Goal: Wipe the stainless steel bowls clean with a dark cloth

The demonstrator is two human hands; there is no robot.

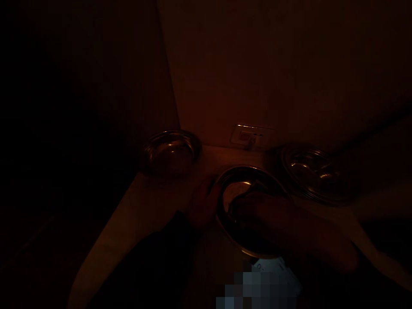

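Observation:
The light is very dim. A round, shiny metal bowl [236,195] stands tilted on the table in front of me. My left hand [202,204] grips its left rim. Inside the bowl is my right hand [260,210], its fingers curled down toward the inner surface. Something dark, perhaps a cloth, shows by those fingers, but the darkness hides what it is. The right forearm crosses over the bowl's right side and covers part of the rim.
Another metal bowl [172,156] sits at the table's back left corner. Several metal dishes [317,174] appear stacked at the back right. A wall socket plate [251,135] is behind the pale wooden table [119,227]. Below the bowl lies a pale, partly pixelated thing [277,274].

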